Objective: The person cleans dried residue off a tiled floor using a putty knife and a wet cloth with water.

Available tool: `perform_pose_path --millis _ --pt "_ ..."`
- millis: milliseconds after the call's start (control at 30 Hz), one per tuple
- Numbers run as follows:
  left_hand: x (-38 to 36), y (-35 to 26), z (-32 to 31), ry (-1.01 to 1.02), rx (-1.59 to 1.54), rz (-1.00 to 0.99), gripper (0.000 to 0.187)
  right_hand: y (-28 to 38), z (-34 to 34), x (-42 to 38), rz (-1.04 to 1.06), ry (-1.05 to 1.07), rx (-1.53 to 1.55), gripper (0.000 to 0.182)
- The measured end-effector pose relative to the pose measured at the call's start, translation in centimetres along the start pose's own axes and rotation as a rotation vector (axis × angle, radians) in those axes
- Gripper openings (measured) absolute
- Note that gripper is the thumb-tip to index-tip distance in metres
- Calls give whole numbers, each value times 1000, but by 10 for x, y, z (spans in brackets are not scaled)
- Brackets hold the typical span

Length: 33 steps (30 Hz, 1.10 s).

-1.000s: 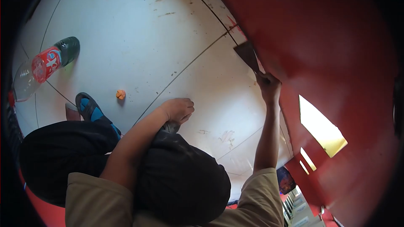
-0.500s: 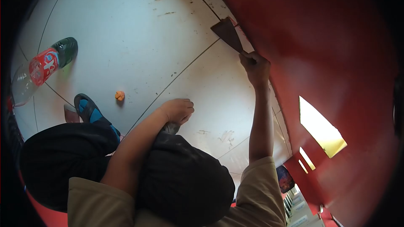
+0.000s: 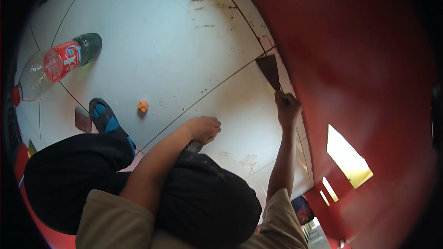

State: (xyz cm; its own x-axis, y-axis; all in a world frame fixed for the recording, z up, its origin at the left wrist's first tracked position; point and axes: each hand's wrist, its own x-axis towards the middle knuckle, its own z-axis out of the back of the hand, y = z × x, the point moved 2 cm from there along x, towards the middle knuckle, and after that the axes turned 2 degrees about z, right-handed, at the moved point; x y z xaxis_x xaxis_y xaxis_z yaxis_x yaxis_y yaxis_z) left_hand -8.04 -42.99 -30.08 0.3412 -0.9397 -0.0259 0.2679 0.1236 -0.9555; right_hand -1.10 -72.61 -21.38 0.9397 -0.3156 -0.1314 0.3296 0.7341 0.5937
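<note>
At the far left I see a plastic bottle [image 3: 55, 67] with a red label lying on its side on the white tiled floor [image 3: 152, 32], its red cap toward the left edge and its dark base pointing right. Below it, a foot in a blue and black sandal [image 3: 105, 117] rests on the floor, with a small flat brownish piece [image 3: 82, 120] just beside its left side. A little to the right of the sandal, a small orange object [image 3: 143, 106] sits alone on the tile, apart from everything else.

Moving toward the middle, my dark-trousered knees fill the lower part of the view, and my left hand [image 3: 203, 129] rests on the front of the knee, fingers curled loosely downward and holding nothing that I can see.

Further right, my right hand [image 3: 288, 107] is raised on an outstretched arm, fingers closed tight around the handle of a scraper [image 3: 270, 70]. Its dark triangular blade points up and away from me, with the wide edge lying where the floor tiles meet the base of the red wall [image 3: 360, 55]. The red wall takes up the whole right side, with a bright yellow opening [image 3: 347, 157] lower down in it.
</note>
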Motion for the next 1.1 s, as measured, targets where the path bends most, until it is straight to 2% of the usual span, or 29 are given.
perform_pose_path --millis 67,167,333,400,500,567,633,733,800,867,933,1067,1100 --pt "-2 1 -2 -13 -11 10 10 17 2 -2 -47 10 -110 20" --pt "3 1 3 -12 46 -23 10 36 13 4 -149 34 -54 20" --pt "-1 -6 6 -53 84 -50 10 45 -13 -46 -193 -43 -42 19" --pt "2 -2 5 -10 111 -52 10 41 -40 -44 -121 -61 -23 19" --pt "2 1 -1 28 135 -73 11 106 -60 -24 -49 -3 91 18" --pt "-13 -4 -1 68 177 -120 12 122 -64 -55 -63 94 10 17" --pt "-26 -8 19 137 278 -220 13 129 -66 -89 -14 146 -43 16" --pt "-62 -10 68 134 529 -448 11 132 -76 -118 -38 146 -9 14" --pt "-90 -8 114 287 647 -485 11 149 -86 -102 -34 251 -55 11" --pt "-121 -4 157 433 795 -435 11 156 -96 -105 93 303 -75 13" --pt "-150 -9 191 509 908 -180 10 166 -91 -127 176 403 -148 20" --pt "-188 7 199 320 840 186 13 167 -94 -167 95 438 -136 18" --pt "-190 13 197 297 794 236 15 167 -105 -165 192 437 -128 11"
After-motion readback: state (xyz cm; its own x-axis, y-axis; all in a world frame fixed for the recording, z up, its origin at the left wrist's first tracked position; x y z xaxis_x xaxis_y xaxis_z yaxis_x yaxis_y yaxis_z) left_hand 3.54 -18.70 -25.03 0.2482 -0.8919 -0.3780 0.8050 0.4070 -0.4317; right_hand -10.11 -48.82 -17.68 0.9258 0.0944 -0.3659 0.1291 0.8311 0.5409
